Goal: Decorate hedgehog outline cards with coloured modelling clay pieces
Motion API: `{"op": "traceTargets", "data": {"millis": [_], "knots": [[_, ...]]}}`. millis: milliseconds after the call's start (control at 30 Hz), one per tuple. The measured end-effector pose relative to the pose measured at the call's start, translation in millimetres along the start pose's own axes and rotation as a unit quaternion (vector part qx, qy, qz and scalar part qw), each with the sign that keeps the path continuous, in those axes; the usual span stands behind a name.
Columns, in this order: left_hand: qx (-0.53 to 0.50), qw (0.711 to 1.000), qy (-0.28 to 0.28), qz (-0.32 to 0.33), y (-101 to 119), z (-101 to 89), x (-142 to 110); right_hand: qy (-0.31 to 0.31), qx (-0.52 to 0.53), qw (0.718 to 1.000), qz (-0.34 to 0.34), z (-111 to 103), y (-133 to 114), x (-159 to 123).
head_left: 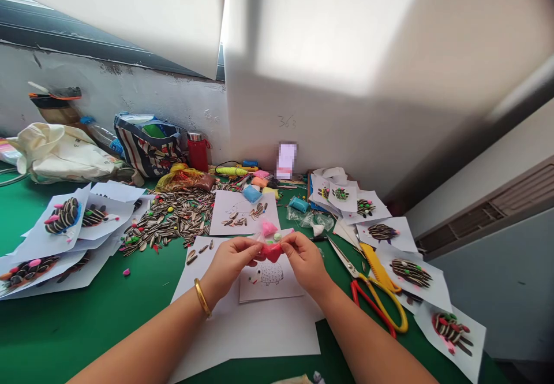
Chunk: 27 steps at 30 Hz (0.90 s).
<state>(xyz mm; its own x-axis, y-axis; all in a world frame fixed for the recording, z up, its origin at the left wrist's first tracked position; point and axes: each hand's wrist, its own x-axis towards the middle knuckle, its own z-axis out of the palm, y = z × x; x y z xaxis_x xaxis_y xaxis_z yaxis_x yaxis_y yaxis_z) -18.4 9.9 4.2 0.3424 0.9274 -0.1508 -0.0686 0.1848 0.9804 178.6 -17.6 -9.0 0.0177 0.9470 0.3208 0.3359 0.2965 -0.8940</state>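
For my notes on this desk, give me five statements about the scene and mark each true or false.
1. The left hand and right hand both pinch red clay. True.
2. The scissors lie left of the hands. False: they lie to the right of them.
3. A red flask stands near the wall. True.
4. The sunflower seeds sit in a bowl. False: they lie in a loose heap on the green tabletop.
5. A gold bangle circles the left wrist. True.
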Motion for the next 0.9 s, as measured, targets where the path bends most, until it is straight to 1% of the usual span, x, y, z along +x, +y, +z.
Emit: {"op": "traceTargets", "data": {"millis": [100,167,233,300,400,467,567,600,667,800,900], "knots": [[0.001,0.999,-0.031,-0.029,-1.5,-1.0,1.1,-0.008,-0.025,1.000,-0.014,-0.5,-1.3,-0.1],[0.001,0.999,-0.036,-0.033,-2.3,-0.9,2.1,-0.019,-0.044,0.999,-0.024,-0.6,-2.2,-0.5],[-0.002,0.999,-0.024,-0.030,-2.7,-0.5,3.0,-0.025,-0.062,0.997,-0.031,-0.8,-3.2,-1.5],[-0.013,0.999,0.001,-0.029,-2.6,-0.2,3.3,-0.026,-0.071,0.996,-0.042,-1.2,-4.1,-3.3],[-0.028,0.999,0.026,-0.032,-1.5,0.3,3.0,-0.047,-0.089,0.991,-0.092,-0.8,-5.3,-6.4],[-0.035,0.999,0.011,-0.035,-0.7,0.5,2.5,-0.074,-0.129,0.980,-0.128,0.8,-5.3,-7.3],[-0.045,0.998,-0.044,-0.026,-0.9,0.6,2.3,-0.089,-0.175,0.970,-0.146,3.5,-4.4,-5.8],[-0.043,0.997,-0.057,-0.019,-1.6,0.6,2.5,-0.088,-0.174,0.970,-0.146,4.1,-4.3,-4.8],[-0.030,0.998,-0.060,-0.008,-3.7,0.6,3.3,-0.086,-0.159,0.972,-0.147,4.7,-4.6,-2.8],[-0.023,1.000,-0.018,-0.003,-7.8,1.7,5.0,-0.086,-0.109,0.978,-0.153,5.1,-7.1,-0.8],[-0.024,1.000,-0.006,-0.001,-7.5,2.8,4.9,-0.087,-0.082,0.982,-0.146,5.5,-7.6,-0.5]]}}
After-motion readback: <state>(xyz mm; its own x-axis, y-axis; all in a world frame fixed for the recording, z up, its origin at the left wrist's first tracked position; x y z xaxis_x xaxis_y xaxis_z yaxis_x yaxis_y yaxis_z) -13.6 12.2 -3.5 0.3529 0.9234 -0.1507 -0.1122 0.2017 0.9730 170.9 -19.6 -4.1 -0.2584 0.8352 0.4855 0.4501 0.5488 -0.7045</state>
